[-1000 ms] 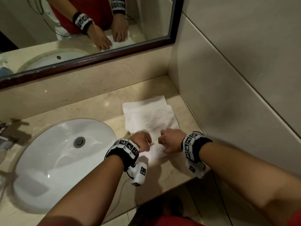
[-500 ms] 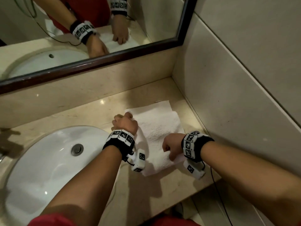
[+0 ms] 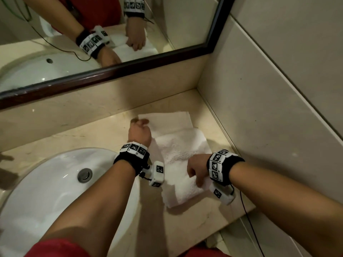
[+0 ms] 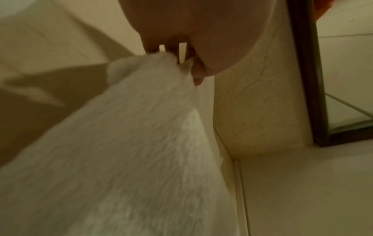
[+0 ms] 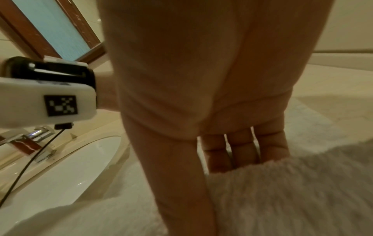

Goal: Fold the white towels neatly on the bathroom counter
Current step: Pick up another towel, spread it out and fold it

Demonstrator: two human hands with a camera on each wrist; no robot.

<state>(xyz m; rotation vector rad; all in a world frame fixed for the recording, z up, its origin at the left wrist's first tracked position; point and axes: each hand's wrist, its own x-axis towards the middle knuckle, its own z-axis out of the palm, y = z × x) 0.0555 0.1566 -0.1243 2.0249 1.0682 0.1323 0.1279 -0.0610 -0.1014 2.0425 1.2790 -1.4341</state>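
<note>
A fluffy white towel [image 3: 181, 151] lies on the beige counter [image 3: 194, 229], right of the sink, over a flatter white layer [image 3: 167, 121] at the back. My left hand [image 3: 140, 124] is at the far left corner, fingers curled. The left wrist view shows that hand [image 4: 173, 55] pinching the towel's [image 4: 141, 143] edge, with the cloth stretched back toward the wrist. My right hand [image 3: 194, 175] grips the near part of the towel. In the right wrist view its thumb lies along the towel [image 5: 292, 191] and its fingers [image 5: 242, 151] go behind a raised fold.
A white oval sink [image 3: 46, 182] with a metal drain [image 3: 84, 175] sits left of the towel. A dark-framed mirror [image 3: 111, 75] runs along the back; a tiled wall [image 3: 259, 108] closes the right side. The faucet [image 5: 36, 134] stands beyond the sink. The counter's front edge is near my right wrist.
My left hand has left the near edge and travelled up the towel's left side to the far left corner. My right hand has stayed on the near part.
</note>
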